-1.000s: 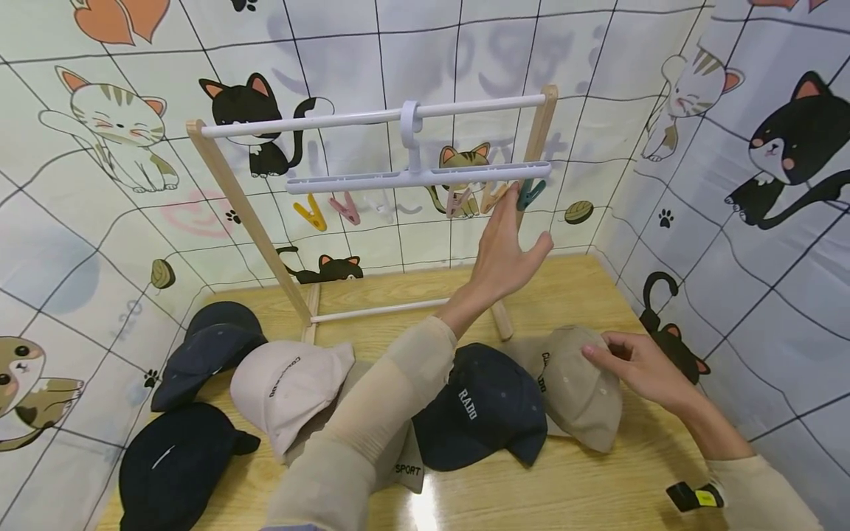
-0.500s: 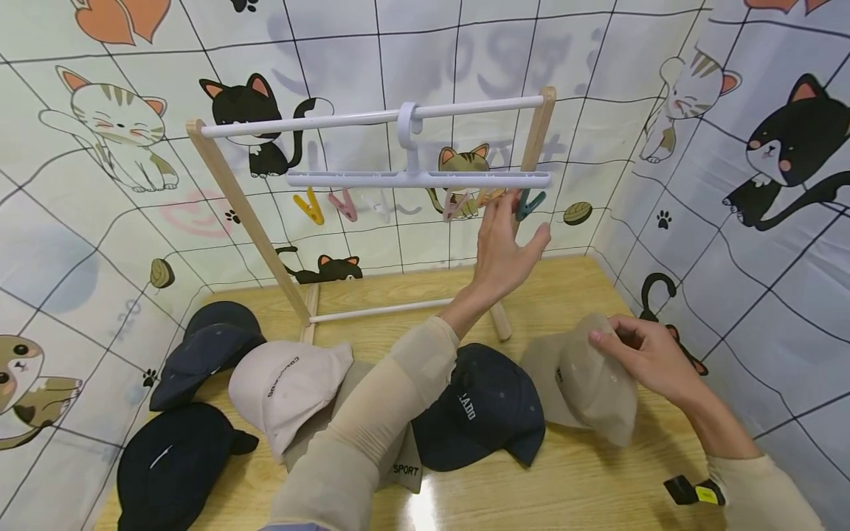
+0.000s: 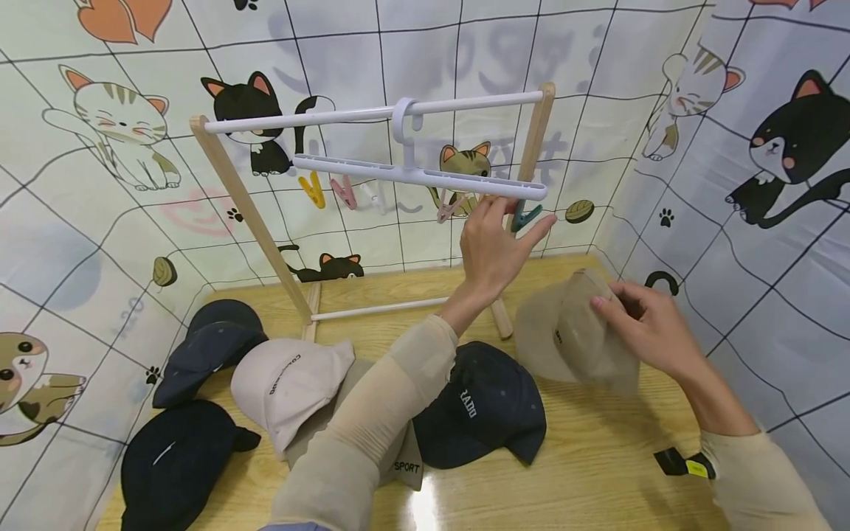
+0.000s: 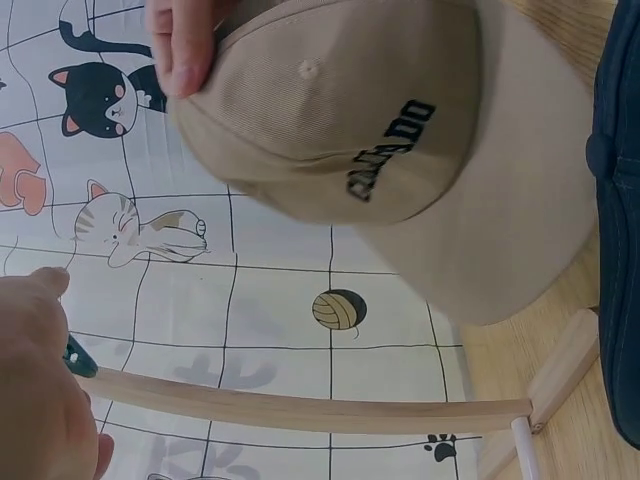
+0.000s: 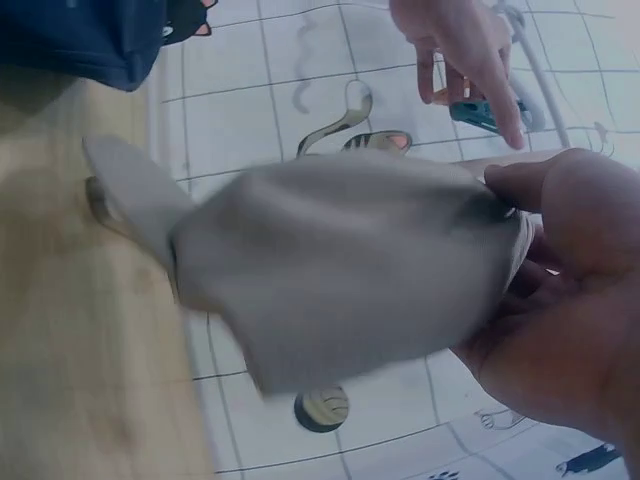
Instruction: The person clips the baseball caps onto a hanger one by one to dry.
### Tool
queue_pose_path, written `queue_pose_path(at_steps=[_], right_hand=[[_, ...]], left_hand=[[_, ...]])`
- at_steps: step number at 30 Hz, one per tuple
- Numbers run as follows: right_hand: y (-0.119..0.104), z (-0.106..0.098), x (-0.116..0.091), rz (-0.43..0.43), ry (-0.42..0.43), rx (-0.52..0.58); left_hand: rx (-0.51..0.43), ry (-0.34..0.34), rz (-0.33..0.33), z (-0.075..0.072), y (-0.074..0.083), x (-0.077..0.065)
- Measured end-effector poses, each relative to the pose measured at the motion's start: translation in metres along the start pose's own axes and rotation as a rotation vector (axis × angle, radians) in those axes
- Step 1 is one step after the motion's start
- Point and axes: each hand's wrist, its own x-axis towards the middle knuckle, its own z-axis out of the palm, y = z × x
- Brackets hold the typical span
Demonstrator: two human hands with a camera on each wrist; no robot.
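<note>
My right hand (image 3: pixel 654 328) pinches the edge of a beige baseball cap (image 3: pixel 574 321) between thumb and fingers. Its black lettering and brim show in the left wrist view, with the brim turned away from the pinched edge. My left hand (image 3: pixel 494 240) reaches up to the right end of the white clip hanger (image 3: pixel 372 171). Its bent fingers cover the orange clip there; its thumb stretches out beside the teal clip (image 3: pixel 527 215). What those fingers hold, I cannot tell. A pale pink clip (image 3: pixel 448 208) hangs just left of the hand.
The hanger hooks over the white bar (image 3: pixel 299 119) of a wooden-legged rack. Yellow (image 3: pixel 311 190) and pink (image 3: pixel 344 192) clips hang at its left. Navy (image 3: pixel 488 405), pale pink (image 3: pixel 285 380), black (image 3: pixel 175 464) and dark blue (image 3: pixel 212 346) caps lie on the wooden table (image 3: pixel 584 472).
My right hand has lifted the beige cap up off the table and tilted it. My left hand has come down slightly, and the hanger now slopes down at its right end.
</note>
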Motion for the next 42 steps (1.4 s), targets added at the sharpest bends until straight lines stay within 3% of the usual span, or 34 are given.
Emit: queue_pose_path(at_steps=[9,16,22,29,36,42], right_hand=[[-0.018,0.002,0.015,-0.145,0.107,-0.039],[-0.029,0.008,0.022,-0.165,0.156,-0.041],[-0.036,0.019,0.032,-0.233,0.191,-0.036],[-0.044,0.033,0.042,-0.272,0.137,0.023],[-0.053,0.040,0.051,-0.320,0.097,0.045],[-0.061,0.046,0.058,-0.372,0.080,-0.006]], left_hand=[[0.012,0.064,0.058,-0.003,-0.003,0.001],[0.028,0.077,0.110,-0.007,-0.007,0.001],[0.051,0.042,0.102,-0.017,-0.010,0.004],[0.126,0.003,0.072,-0.030,-0.016,0.007],[0.153,-0.086,0.053,-0.043,-0.023,0.015],[0.210,-0.163,0.024,-0.056,-0.023,0.023]])
